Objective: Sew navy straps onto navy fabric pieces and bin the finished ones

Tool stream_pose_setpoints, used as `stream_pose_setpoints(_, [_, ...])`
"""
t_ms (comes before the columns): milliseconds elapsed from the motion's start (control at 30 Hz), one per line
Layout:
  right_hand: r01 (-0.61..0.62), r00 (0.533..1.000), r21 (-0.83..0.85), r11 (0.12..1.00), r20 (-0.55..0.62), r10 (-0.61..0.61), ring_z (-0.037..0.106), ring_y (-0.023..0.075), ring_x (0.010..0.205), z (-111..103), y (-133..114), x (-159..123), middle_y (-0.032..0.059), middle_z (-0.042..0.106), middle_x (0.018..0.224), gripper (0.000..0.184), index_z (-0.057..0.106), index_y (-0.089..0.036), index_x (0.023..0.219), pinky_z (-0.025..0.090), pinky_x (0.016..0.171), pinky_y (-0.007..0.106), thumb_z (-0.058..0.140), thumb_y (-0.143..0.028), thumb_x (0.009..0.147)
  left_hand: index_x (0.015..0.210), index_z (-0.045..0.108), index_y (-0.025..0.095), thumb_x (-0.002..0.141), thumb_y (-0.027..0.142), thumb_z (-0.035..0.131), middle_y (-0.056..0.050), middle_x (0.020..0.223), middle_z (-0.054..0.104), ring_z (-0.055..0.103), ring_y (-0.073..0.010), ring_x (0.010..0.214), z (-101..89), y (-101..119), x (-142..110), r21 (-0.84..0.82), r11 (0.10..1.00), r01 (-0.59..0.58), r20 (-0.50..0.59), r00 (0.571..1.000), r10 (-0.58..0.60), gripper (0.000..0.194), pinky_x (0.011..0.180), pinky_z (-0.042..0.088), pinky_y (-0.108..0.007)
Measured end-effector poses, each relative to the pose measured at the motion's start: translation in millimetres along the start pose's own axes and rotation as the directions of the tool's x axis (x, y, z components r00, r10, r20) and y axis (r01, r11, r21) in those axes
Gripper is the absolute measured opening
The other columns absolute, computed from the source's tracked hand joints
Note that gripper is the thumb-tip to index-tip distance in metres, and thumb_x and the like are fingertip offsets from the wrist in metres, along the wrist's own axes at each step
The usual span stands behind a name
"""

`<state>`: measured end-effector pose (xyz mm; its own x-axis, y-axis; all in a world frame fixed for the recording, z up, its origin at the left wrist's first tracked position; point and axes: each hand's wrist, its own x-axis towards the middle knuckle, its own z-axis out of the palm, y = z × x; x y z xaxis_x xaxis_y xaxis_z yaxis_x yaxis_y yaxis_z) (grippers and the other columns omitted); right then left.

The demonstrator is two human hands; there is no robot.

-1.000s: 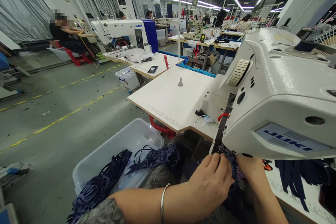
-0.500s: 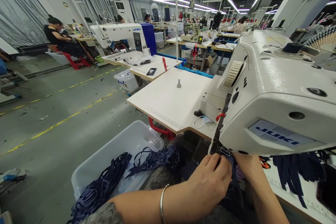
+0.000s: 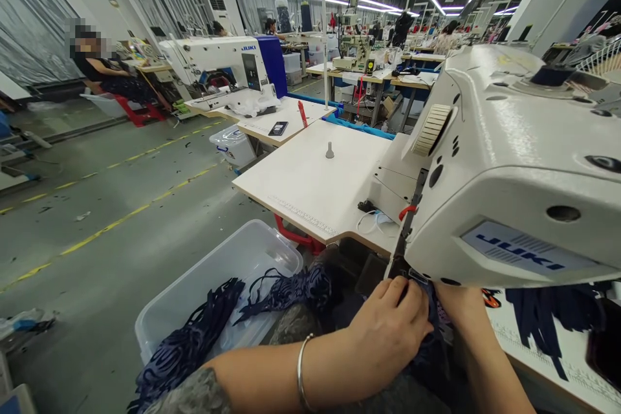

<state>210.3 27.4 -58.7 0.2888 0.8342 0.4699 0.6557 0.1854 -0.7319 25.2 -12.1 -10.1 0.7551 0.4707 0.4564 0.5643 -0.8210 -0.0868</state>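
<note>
A big white Juki sewing machine (image 3: 514,168) fills the right of the view. Under its head, my left hand (image 3: 391,330), with a silver bangle on the wrist, is closed in a pinch on a dark navy fabric piece (image 3: 436,330) at the needle area. My right hand (image 3: 458,307) reaches in under the machine head beside it and touches the same fabric; its fingers are hidden by the machine. More navy fabric strips (image 3: 538,317) lie on the table to the right.
A clear plastic bin (image 3: 218,272) holding navy lace pieces (image 3: 194,336) stands at my lower left. A white work table (image 3: 315,181) extends ahead with a small grey peg (image 3: 330,150). Other sewing machines, tables and seated people are further back across the grey floor.
My hands stay at the needle area; the left fingers have shifted slightly on the fabric. The view has moved a little.
</note>
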Motion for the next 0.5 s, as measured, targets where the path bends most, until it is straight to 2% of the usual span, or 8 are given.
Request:
stream_pose_setpoints(133, [-0.007, 1.000, -0.004, 1.000, -0.007, 0.007, 0.062, 0.0215, 0.102, 0.1, -1.6, 0.7, 0.0090, 0.061, 0.121, 0.035, 0.058, -0.019, 0.121, 0.051, 0.088, 0.044, 0.057, -0.040, 0.093, 0.124, 0.056, 0.006, 0.101, 0.035, 0.044, -0.011, 0.119, 0.057, 0.053, -0.0220, 0.110, 0.8, 0.2, -0.7, 0.001, 1.000, 0.006, -0.005, 1.000, -0.006, 0.039, 0.094, 0.043, -0.032])
stream_pose_setpoints(333, [-0.019, 1.000, -0.011, 1.000, -0.006, 0.019, 0.061, 0.0207, 0.103, 0.7, -4.5, 5.1, 0.0085, 0.059, 0.124, 0.032, 0.058, -0.020, 0.121, 0.052, 0.088, 0.042, 0.056, -0.038, 0.094, 0.125, 0.056, 0.007, 0.101, 0.036, 0.044, -0.013, 0.123, 0.055, 0.053, -0.0220, 0.112, -1.1, 0.4, -1.3, 0.047, 0.999, -0.008, 0.012, 1.000, 0.007, 0.039, 0.095, 0.042, -0.032])
stream_pose_setpoints(400, [-0.024, 1.000, -0.017, 1.000, -0.008, 0.024, 0.061, 0.0220, 0.103, 0.6, -6.0, 6.3, 0.0094, 0.061, 0.122, 0.033, 0.060, -0.020, 0.120, 0.052, 0.088, 0.043, 0.057, -0.039, 0.093, 0.126, 0.055, 0.007, 0.101, 0.036, 0.043, -0.014, 0.124, 0.055, 0.053, -0.0222, 0.112, -1.9, 0.7, -1.7, 0.063, 0.998, -0.010, 0.024, 1.000, 0.008, 0.040, 0.095, 0.041, -0.032])
stream_pose_setpoints(500, [-0.026, 1.000, -0.022, 0.999, -0.010, 0.026, 0.061, 0.0299, 0.104, -0.2, -8.8, 7.2, 0.0129, 0.067, 0.111, 0.036, 0.064, -0.019, 0.117, 0.052, 0.085, 0.046, 0.064, -0.037, 0.085, 0.124, 0.057, 0.007, 0.102, 0.038, 0.041, -0.013, 0.122, 0.055, 0.054, -0.0231, 0.110, -2.2, 0.9, -3.0, 0.068, 0.997, 0.029, 0.007, 1.000, -0.030, 0.041, 0.094, 0.042, -0.034])
